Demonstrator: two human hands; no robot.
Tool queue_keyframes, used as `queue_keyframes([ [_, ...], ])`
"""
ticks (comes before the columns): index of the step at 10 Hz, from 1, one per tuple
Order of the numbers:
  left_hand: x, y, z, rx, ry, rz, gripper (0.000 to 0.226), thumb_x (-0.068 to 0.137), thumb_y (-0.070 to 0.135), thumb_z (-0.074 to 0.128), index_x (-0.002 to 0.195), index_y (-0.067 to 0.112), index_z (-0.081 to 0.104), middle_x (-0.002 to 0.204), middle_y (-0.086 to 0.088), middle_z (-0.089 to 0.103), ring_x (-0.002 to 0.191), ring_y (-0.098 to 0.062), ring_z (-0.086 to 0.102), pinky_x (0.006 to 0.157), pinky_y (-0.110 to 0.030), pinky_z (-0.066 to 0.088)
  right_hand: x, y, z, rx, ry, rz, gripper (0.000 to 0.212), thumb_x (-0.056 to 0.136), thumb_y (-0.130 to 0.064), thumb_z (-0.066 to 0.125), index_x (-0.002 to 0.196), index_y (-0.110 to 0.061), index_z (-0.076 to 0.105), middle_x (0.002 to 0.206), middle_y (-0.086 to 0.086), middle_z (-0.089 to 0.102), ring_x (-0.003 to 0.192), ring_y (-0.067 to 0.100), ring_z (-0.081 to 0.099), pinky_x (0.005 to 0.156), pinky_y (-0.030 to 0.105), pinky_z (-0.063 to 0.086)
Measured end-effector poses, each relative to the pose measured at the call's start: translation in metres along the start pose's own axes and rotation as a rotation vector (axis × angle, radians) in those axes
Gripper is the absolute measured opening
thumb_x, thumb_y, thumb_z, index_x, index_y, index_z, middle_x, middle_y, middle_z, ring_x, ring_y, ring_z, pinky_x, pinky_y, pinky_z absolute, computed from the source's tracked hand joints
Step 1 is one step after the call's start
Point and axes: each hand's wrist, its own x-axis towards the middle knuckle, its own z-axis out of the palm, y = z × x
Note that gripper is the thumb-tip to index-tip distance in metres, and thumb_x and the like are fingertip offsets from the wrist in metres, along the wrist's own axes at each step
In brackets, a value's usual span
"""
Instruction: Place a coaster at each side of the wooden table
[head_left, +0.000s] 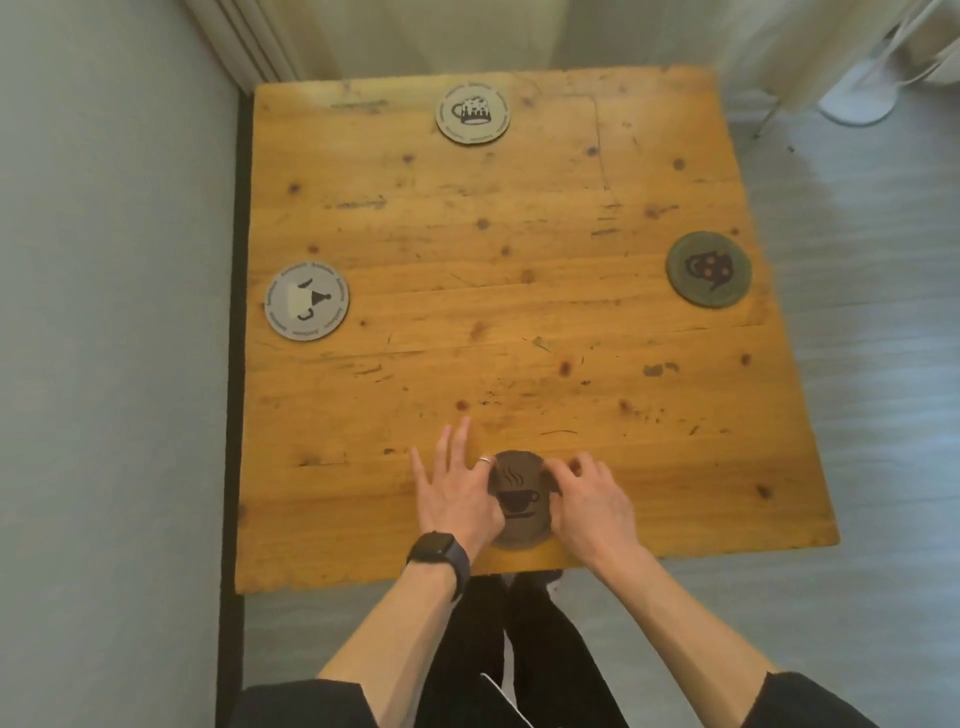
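A square wooden table (519, 312) fills the view. A pale round coaster with a mug picture (472, 112) lies at the far side. A grey coaster (306, 301) lies at the left side, and a dark green coaster (709, 269) at the right side. At the near side a brown coaster with a steaming cup (519, 501) lies flat on the wood. My left hand (457, 493) rests on its left edge with fingers spread. My right hand (587, 501) touches its right edge with fingers curled. Both hands cover part of its rim.
A grey wall (114, 312) runs close along the table's left edge. White curtains (519, 36) hang behind the far edge. A white stand base (857, 101) sits on the grey floor at the far right. My legs are below the near edge.
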Motion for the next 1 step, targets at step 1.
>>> queue_keyframes([
  [1, 0.0298, -0.0004, -0.0204, -0.085, 0.051, -0.011, 0.034, 0.086, 0.030, 0.049, 0.118, 0.033, 0.060, 0.165, 0.001, 0.011, 0.152, -0.022, -0.003, 0.120, -0.057, 0.001, 0.0270, -0.0007, -0.0267, 0.036, -0.049, 0.019, 0.030, 0.096, -0.038, 0.052, 0.120, -0.026, 0.065, 0.120, 0.003, 0.053, 0.114, 0.022, 0.050, 0.089, 0.037, 0.050],
])
